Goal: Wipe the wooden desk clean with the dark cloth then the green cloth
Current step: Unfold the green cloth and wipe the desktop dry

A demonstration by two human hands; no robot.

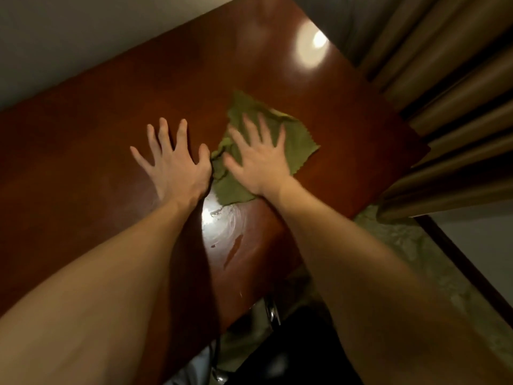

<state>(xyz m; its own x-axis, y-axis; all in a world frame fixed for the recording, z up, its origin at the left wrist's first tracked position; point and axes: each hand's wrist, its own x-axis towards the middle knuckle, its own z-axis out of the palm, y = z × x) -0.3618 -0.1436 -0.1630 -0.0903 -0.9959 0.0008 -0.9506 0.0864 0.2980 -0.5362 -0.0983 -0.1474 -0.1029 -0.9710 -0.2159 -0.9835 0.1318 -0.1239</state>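
The green cloth (288,140) lies spread on the wooden desk (97,129), pinned under the right hand (261,159), whose fingers are splayed flat. The left hand (177,165), also open and flat, rests on bare wood just beside the cloth's bunched left edge.

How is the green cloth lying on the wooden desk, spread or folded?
Mostly spread: the green cloth lies flat under the right hand, bunched only beside the left hand.
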